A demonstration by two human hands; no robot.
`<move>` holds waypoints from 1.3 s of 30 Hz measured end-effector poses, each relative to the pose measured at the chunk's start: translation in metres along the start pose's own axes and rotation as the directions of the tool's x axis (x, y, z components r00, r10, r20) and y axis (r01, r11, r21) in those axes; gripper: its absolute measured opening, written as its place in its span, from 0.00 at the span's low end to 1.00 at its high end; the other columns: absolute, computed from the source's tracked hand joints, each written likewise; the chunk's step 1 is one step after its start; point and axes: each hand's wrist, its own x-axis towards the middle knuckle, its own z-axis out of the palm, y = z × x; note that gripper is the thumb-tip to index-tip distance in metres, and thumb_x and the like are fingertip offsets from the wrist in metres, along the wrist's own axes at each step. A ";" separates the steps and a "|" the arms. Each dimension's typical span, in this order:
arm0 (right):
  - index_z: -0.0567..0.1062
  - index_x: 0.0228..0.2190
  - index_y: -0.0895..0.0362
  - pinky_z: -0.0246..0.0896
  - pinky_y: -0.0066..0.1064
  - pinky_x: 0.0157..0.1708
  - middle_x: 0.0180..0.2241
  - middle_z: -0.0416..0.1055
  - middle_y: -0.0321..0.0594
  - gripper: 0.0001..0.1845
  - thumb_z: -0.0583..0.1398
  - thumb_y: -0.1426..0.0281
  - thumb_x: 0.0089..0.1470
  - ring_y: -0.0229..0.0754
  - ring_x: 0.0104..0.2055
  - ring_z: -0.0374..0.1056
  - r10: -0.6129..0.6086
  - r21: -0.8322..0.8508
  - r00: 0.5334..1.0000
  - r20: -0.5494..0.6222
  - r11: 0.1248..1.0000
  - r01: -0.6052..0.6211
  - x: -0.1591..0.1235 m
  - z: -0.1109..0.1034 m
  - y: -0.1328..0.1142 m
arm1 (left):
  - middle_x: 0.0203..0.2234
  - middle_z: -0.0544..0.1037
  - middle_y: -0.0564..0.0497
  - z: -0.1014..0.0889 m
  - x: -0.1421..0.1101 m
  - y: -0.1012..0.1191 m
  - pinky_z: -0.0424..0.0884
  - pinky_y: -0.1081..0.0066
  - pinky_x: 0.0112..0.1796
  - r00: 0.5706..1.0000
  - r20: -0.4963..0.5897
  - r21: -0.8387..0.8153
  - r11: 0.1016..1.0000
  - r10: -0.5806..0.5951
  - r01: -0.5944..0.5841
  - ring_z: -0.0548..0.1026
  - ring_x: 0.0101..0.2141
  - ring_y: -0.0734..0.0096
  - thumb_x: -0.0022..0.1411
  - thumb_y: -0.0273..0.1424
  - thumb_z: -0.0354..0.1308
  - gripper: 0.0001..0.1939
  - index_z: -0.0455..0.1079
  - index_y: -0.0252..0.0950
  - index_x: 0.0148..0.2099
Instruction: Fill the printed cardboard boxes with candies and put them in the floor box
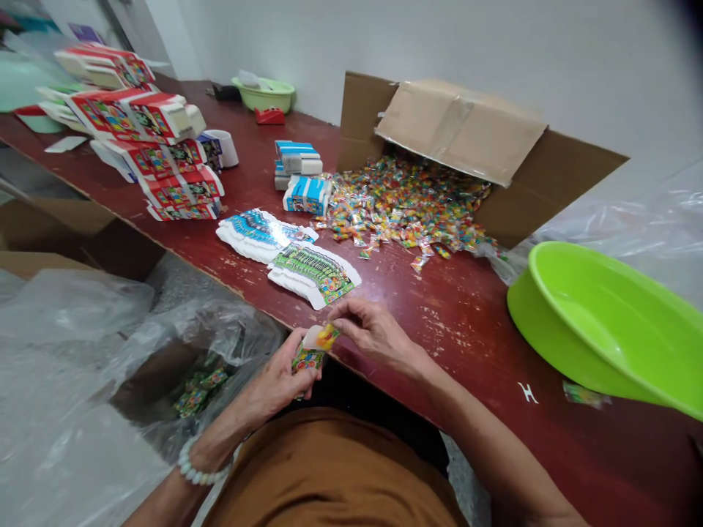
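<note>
Two bare hands are at work from where I stand: the left hand is closed round a small green box, and the right hand seems to pinch a yellow packet at its upraised white flap. The box sits by the near edge of the red table, above the person's lap. To do this neatly, I'd grip the box low and lightly so its walls don't buckle, tip its mouth toward the right fingertips, and ease the wrapper past the flap without snagging or creasing it. Counting round the room, I make it one box and at least one packet in hand, two fanned rows of flat cartons, the blue row and the green row, and what look like three blue bundles. There's one cardboard carton spilling loose sweets, far too many to count, one bright green tub, one pale green basin, one red tape dispenser and one white H-shaped piece. The red bundles overlap, perhaps five or so; several filled-looking green boxes lie in one lined bin.
</note>
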 end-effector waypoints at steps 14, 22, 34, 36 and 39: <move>0.79 0.35 0.53 0.64 0.37 0.48 0.39 0.75 0.42 0.09 0.59 0.66 0.64 0.43 0.44 0.69 -0.187 -0.004 0.981 -0.045 0.982 0.187 -0.010 0.012 -0.011 | 0.24 0.77 0.53 0.007 -0.003 0.004 0.69 0.72 0.24 0.999 -0.031 -0.409 0.912 0.028 -0.038 0.72 0.21 0.71 0.56 0.43 0.64 0.23 0.68 0.36 0.49; 0.75 0.41 0.54 0.67 0.29 0.27 0.34 0.74 0.36 0.25 0.71 0.52 0.47 0.36 0.26 0.68 0.254 0.616 0.949 0.185 0.723 -0.313 -0.011 0.037 0.006 | 0.21 0.77 0.52 0.010 0.000 0.000 0.69 0.74 0.19 0.992 -0.126 -0.465 0.884 -0.002 -0.057 0.71 0.18 0.71 0.55 0.50 0.66 0.26 0.72 0.34 0.45; 0.78 0.29 0.55 0.70 0.31 0.31 0.33 0.79 0.40 0.11 0.65 0.61 0.57 0.40 0.31 0.74 0.037 0.344 0.999 -0.006 0.939 -0.033 -0.020 0.033 -0.008 | 0.19 0.75 0.52 0.008 0.003 0.006 0.71 0.73 0.17 0.994 0.034 -0.682 0.725 -0.104 0.100 0.74 0.17 0.67 0.65 0.57 0.51 0.31 0.67 0.36 0.56; 0.77 0.28 0.56 0.68 0.29 0.25 0.32 0.79 0.38 0.14 0.69 0.59 0.52 0.35 0.23 0.70 0.154 0.469 0.987 0.037 0.870 -0.153 -0.015 0.037 -0.006 | 0.19 0.76 0.52 0.009 0.005 0.005 0.71 0.73 0.17 0.995 0.005 -0.664 0.743 -0.104 0.081 0.74 0.17 0.68 0.65 0.58 0.49 0.35 0.68 0.35 0.58; 0.77 0.28 0.58 0.67 0.28 0.22 0.34 0.80 0.40 0.17 0.71 0.57 0.48 0.33 0.21 0.68 0.242 0.593 0.964 0.110 0.762 -0.259 -0.006 0.042 -0.003 | 0.19 0.76 0.51 0.009 0.007 0.001 0.70 0.74 0.17 0.997 -0.015 -0.631 0.774 -0.073 0.047 0.72 0.16 0.70 0.63 0.61 0.49 0.40 0.69 0.33 0.59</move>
